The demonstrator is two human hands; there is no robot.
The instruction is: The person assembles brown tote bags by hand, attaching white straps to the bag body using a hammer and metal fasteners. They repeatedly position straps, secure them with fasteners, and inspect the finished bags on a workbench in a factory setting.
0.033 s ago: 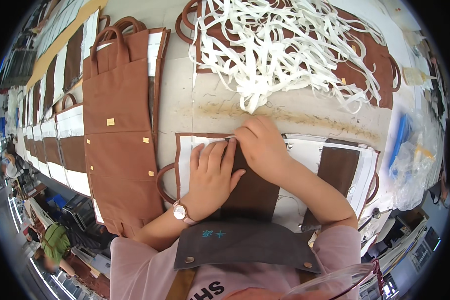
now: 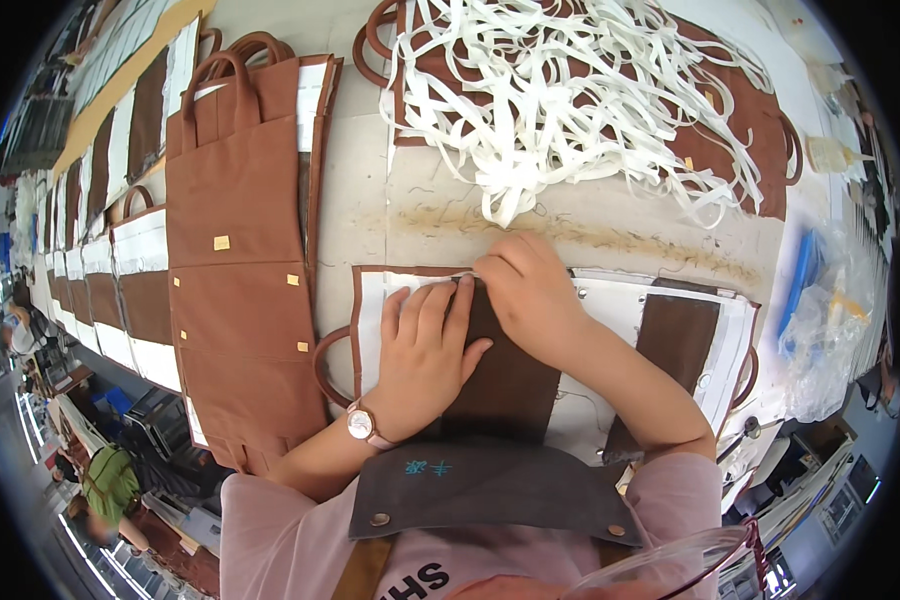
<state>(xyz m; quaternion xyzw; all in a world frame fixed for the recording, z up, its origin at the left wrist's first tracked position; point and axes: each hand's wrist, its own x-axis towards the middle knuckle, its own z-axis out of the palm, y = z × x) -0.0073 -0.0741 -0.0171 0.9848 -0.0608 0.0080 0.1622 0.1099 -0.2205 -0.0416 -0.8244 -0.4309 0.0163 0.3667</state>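
Note:
A flat bag panel [image 2: 400,290], white with a wide brown band [image 2: 510,385] and brown trim, lies on the table in front of me. My left hand [image 2: 425,350] rests flat on it with the fingers stretched out, a watch [image 2: 362,425] on the wrist. My right hand [image 2: 530,290] sits just to its right, fingers curled and pinching at the panel's upper edge, where a small white tip shows at the fingertips. Both hands touch each other at the edge.
A tangled heap of white strips [image 2: 570,90] lies on brown bags at the far side. A stack of brown bags with handles [image 2: 240,270] sits to the left, with more rows beyond. Crumpled clear plastic [image 2: 830,320] and a small bottle [image 2: 830,155] lie to the right.

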